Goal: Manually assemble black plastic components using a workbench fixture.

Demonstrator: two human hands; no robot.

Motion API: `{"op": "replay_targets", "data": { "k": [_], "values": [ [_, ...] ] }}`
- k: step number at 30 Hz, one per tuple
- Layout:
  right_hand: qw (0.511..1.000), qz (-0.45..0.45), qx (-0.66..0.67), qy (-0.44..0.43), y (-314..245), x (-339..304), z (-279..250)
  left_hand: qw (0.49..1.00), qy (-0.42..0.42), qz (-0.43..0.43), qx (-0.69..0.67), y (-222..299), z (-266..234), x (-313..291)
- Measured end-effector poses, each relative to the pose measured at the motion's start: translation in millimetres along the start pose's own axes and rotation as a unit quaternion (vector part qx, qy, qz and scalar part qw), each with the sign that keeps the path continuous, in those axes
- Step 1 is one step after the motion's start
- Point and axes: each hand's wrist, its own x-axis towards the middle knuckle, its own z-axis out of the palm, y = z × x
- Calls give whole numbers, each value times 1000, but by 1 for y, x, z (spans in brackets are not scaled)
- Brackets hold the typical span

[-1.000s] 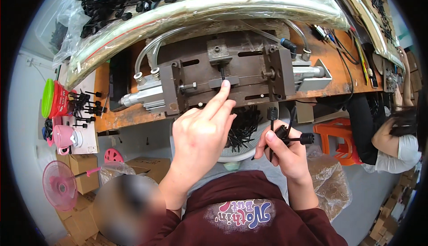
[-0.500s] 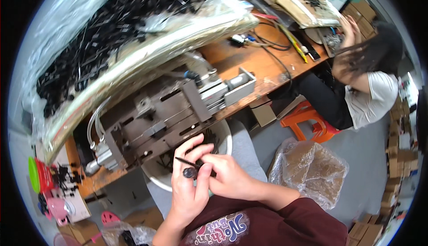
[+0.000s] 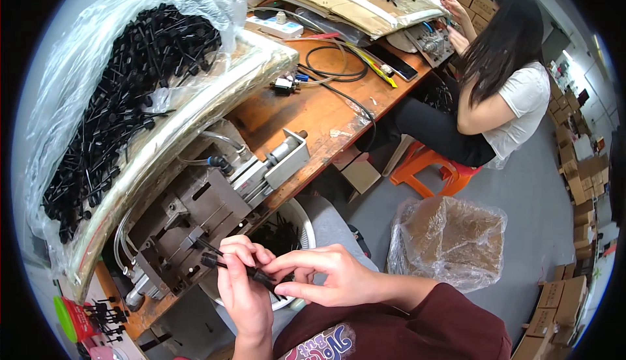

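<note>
In the head view, both hands meet low in the frame, a little left of centre, over a slim black rod-shaped part (image 3: 238, 267). The left hand (image 3: 244, 291) curls around it from below, fingers closed on its middle, while the right hand (image 3: 326, 280) pinches its lower right end between thumb and forefinger. The part lies tilted, its upper left end pointing toward a grey metal fixture (image 3: 195, 223) that sits at the edge of the desk (image 3: 306, 115) in the lower left of the frame. Just behind the hands, a white bucket (image 3: 306, 226) holds more black parts.

Along the left side of the frame, a large clear plastic bag (image 3: 124, 79) full of the same black parts rests on the desk and rises above the fixture. Black cables (image 3: 329, 76) loop across the bare wooden top at upper centre.

At the upper right, another person (image 3: 502, 99) in a white top sits on an orange stool (image 3: 427, 164), hands raised at the far end of the desk. On the grey floor at lower right stands a crumpled clear bag (image 3: 447, 236), and brown cardboard boxes (image 3: 574, 229) stack along the right rim.
</note>
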Motion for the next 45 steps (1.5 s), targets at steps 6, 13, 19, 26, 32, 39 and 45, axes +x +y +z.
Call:
{"op": "replay_targets", "data": {
  "k": [6, 13, 19, 26, 32, 39, 45],
  "values": [
    [981, -158, -93, 69, 1, -7, -17, 995, -58, -77, 20, -3, 0, -5],
    [948, -231, -209, 67, 10, -9, -27, 988, -92, -101, 75, -12, 18, -5],
    [939, -259, -212, 78, 14, -13, -32, 977, -133, -146, 81, -17, 22, -5],
    [962, -214, -129, 111, 12, -16, -31, 972, -92, -215, 15, -18, 28, -2],
    [931, -218, -181, 228, 17, -14, -55, 963, -114, -219, -104, -20, 24, -3],
    [923, -259, -250, 138, 13, -14, -63, 966, -140, -201, -83, -18, 29, 2],
    [922, -297, -227, 106, 27, -15, -59, 969, -104, -214, -59, -20, 31, 2]
  ]
}}
